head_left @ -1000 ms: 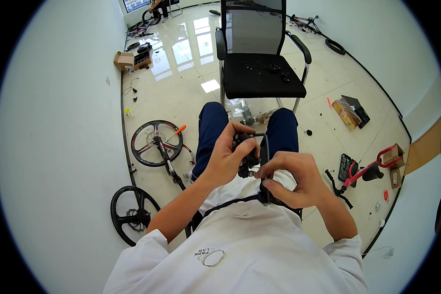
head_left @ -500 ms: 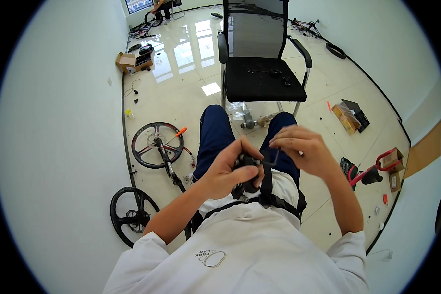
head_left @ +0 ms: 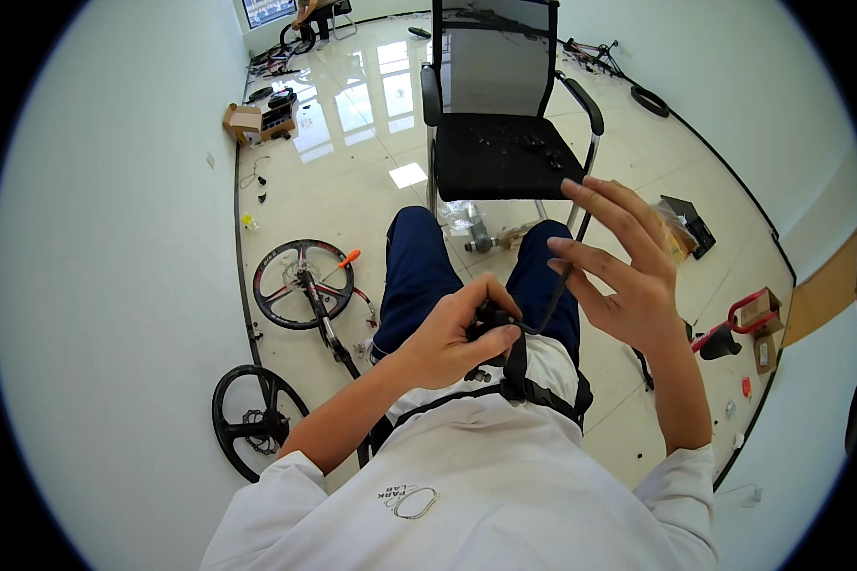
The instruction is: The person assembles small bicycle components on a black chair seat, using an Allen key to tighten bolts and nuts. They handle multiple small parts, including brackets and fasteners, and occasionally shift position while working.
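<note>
The two hands stand apart in the head view. The left hand [head_left: 457, 333] is clamped on a small black bicycle part [head_left: 491, 318], held above the lap and largely hidden by the fingers. From this part an L-shaped hex key [head_left: 549, 312] rises toward the right hand [head_left: 628, 276], whose fingers are spread; the shaft passes close to the thumb and index finger — whether it touches them cannot be told.

Below the hands lie the dark blue trousers [head_left: 419, 262] and a black strap [head_left: 543, 392] over the white shirt [head_left: 486, 466]. Ahead stands a mesh-backed armchair [head_left: 500, 176], small dark parts [head_left: 533, 142] on its seat. On the floor at left: a red-marked wheel [head_left: 295, 273] with an orange-handled screwdriver [head_left: 349, 258] across its edge — and, nearer, a black three-spoke wheel [head_left: 274, 423].
</note>
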